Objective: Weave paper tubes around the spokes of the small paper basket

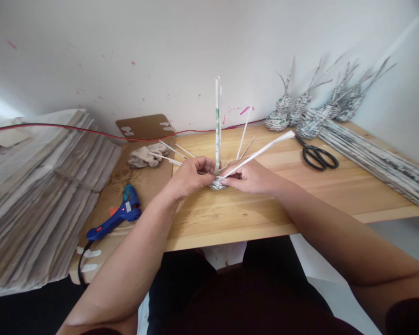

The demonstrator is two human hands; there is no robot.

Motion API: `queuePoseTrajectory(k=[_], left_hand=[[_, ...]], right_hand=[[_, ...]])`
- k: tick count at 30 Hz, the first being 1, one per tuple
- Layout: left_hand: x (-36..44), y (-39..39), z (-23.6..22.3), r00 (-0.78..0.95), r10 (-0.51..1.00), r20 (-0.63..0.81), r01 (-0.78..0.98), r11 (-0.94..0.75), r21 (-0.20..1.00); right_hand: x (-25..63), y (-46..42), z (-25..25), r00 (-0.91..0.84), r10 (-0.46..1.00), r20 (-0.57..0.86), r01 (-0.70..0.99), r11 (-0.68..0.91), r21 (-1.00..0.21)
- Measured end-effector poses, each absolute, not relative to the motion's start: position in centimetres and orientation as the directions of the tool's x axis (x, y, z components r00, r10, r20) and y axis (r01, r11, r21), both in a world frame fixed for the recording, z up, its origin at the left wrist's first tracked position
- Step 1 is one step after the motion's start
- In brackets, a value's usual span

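Observation:
A small round woven piece (217, 183) of rolled newspaper sits low over the wooden table, with several paper tubes fanning out of it. My left hand (194, 174) grips its left side, thumb and fingers closed at the base of an upright paper tube (217, 125). On the other side, my right hand (253, 177) pinches the rim where a long white paper tube (261, 152) slants up to the right. Thinner tube ends (171, 159) stick out beyond my left hand. Behind my right hand another white tube (243, 132) rises. My fingers partly hide the weave.
Black-handled scissors (319, 157) lie on the wooden table (223, 228) at right, near bundled newspaper tubes (373, 158) and several woven paper figures (278, 114). At left are a blue glue gun (120, 214), a crumpled rag (146, 156), stacked newspapers (49, 200) and a red cord (104, 133).

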State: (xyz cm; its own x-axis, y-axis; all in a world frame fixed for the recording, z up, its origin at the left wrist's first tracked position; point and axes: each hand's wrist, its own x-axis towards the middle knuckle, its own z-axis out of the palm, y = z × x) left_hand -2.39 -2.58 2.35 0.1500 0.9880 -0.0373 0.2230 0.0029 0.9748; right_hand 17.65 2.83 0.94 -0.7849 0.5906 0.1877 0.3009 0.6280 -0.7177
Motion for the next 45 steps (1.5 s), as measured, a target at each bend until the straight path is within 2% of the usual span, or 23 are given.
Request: queuePoseTrajectory(k=[9, 16, 24, 31, 45], left_hand=[[-2.3, -2.9, 2.7, 0.166, 0.985, -0.046, 0.308, -0.008, 0.951], [-2.1, -3.1, 2.7, 0.145, 0.987, 0.065, 0.398, -0.119, 0.91], [-3.9, -2.8, 2.5, 0.345, 0.937, 0.047, 0.308, -0.161, 0.938], [-3.4, -2.9, 2.6, 0.277, 0.959, 0.058, 0.406, -0.172, 0.898], [-2.8, -3.0, 2.5, 0.259, 0.965, 0.036, 0.44, -0.151, 0.885]], right_hand=[[17.7, 3.0, 0.8, -0.801, 0.563, 0.204, 0.283, 0.656, -0.7], [17.6, 2.8, 1.1, -0.791, 0.579, 0.2, 0.283, 0.635, -0.718], [17.7, 2.7, 1.3, -0.787, 0.589, 0.185, 0.321, 0.646, -0.692], [17.7, 2.7, 1.3, -0.784, 0.589, 0.196, 0.326, 0.66, -0.677], [17.8, 2.9, 0.9, -0.796, 0.561, 0.228, 0.314, 0.704, -0.637]])
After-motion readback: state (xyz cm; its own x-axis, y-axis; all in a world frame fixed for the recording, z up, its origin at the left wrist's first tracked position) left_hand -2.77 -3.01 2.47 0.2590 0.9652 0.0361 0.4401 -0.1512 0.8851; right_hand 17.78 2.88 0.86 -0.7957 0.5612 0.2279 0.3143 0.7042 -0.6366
